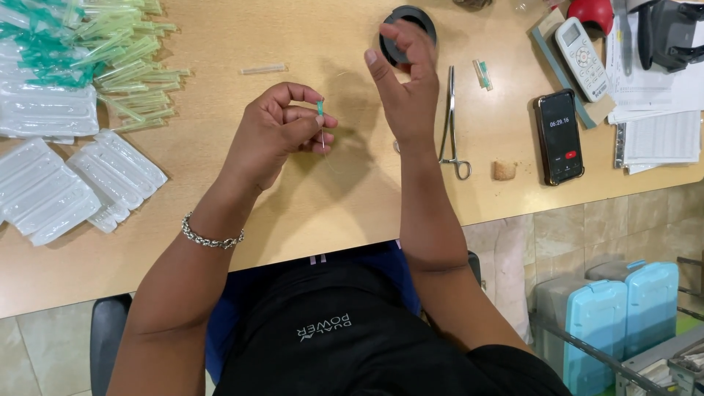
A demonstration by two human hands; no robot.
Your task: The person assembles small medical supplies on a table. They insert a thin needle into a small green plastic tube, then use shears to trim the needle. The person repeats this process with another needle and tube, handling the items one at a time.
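- My left hand point(275, 128) pinches a green-hubbed needle point(321, 121) above the wooden table point(293, 205).
- My right hand point(403, 88) is raised just beside it, fingers loosely spread, holding nothing I can make out.
- Metal forceps point(451, 125) lie beyond, by a black ring point(407, 33).

My left hand point(282, 128) is pinching a thin metal needle point(323, 136) with a green plastic hub. The table point(293, 213) is showing a smooth, matt, wood-look top. At the upper left, capped needles point(125, 59) are lying in pale green translucent plastic beside clear, glossy plastic trays point(66, 187). Right of centre, steel forceps point(451, 125) are shining. My wrist is wearing a polished metal chain bracelet point(210, 236). At the right, the phone point(559, 137) is showing glossy glass beside matt white papers point(660, 110).
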